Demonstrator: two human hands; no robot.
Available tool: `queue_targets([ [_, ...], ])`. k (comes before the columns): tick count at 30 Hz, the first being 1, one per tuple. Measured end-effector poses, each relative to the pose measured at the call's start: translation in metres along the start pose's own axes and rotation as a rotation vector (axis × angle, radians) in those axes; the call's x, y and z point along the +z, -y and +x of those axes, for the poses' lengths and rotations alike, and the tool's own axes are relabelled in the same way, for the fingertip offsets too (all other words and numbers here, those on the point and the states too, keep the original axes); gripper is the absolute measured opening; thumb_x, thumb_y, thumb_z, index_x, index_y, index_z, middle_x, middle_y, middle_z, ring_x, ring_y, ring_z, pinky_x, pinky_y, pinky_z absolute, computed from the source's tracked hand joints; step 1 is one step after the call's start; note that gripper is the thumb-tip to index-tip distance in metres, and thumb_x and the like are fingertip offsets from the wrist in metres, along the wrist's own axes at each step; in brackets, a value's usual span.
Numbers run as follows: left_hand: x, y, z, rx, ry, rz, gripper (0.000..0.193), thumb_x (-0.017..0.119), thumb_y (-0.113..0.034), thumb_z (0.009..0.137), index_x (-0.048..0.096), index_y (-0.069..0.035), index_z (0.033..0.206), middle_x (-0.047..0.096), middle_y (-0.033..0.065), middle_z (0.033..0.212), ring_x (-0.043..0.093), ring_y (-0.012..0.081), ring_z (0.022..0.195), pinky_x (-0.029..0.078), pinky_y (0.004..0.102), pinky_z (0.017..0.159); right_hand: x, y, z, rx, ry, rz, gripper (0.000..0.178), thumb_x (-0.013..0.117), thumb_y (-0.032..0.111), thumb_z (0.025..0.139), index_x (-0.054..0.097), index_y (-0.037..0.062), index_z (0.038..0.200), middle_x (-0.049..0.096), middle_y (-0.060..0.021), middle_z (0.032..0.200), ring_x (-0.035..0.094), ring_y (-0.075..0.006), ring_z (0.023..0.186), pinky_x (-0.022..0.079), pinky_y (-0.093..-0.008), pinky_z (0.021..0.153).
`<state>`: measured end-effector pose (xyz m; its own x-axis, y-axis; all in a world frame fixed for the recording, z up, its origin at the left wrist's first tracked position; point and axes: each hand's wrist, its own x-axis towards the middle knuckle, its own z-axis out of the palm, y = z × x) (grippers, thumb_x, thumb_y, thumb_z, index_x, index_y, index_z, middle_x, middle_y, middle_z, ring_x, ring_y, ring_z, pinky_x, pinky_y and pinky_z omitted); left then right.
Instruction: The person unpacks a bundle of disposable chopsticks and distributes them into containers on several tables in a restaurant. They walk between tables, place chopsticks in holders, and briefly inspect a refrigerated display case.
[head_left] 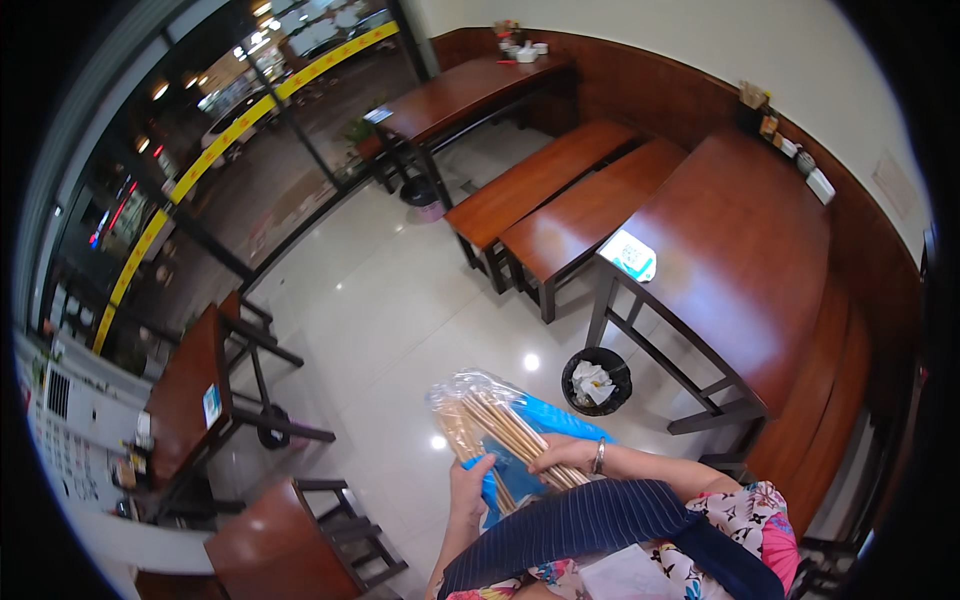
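A clear and blue plastic bag [535, 410] of wooden chopsticks is held low in front of my body. My left hand [468, 490] grips the bag's near left edge, thumb over the blue plastic. With its fingers closed round them, my right hand [560, 455] holds a bundle of chopsticks [505, 420], whose far ends reach into the clear end of the bag. More chopsticks [462, 430] lie in the bag to the left of that bundle. Part of the bundle is hidden under my right hand, and the near ends are partly covered by my dark striped apron [585, 515].
A black bin [597, 382] with crumpled tissues stands ahead to the right, beside a long wooden table [740, 250]. Benches [560, 200] and another table [460, 95] lie beyond. Wooden tables [190, 390] stand at left, near glass doors [230, 130]. Condiment containers [790, 145] line the right wall.
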<state>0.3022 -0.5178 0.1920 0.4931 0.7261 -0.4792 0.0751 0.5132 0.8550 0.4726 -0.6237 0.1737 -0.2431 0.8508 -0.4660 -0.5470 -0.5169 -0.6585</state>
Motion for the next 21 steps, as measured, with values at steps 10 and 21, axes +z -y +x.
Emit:
queue_targets([
  [10, -0.010, -0.063, 0.191, 0.018, -0.070, -0.128, 0.032, 0.055, -0.009, 0.081, 0.051, 0.004, 0.109, 0.058, 0.0106, 0.101, 0.056, 0.0206, 0.089, 0.045, 0.0338, 0.078, -0.060, 0.122, 0.119, 0.005, 0.136, 0.077, 0.025, 0.067, 0.013, 0.069, 0.056, -0.0007, 0.086, 0.061, -0.0065, 0.077, 0.058, -0.0112, 0.061, 0.048, -0.0236, 0.050],
  [21, -0.023, -0.119, 0.421, -0.267, -0.125, -0.298, 0.038, 0.053, -0.021, 0.084, 0.046, 0.002, 0.114, 0.053, 0.0174, 0.112, 0.053, 0.0317, 0.100, 0.042, 0.0468, 0.088, -0.134, 0.229, 0.153, -0.141, -0.087, 0.228, 0.035, 0.064, 0.007, 0.071, 0.048, -0.0010, 0.100, 0.058, -0.0065, 0.082, 0.059, -0.0111, 0.072, 0.050, -0.0233, 0.058],
])
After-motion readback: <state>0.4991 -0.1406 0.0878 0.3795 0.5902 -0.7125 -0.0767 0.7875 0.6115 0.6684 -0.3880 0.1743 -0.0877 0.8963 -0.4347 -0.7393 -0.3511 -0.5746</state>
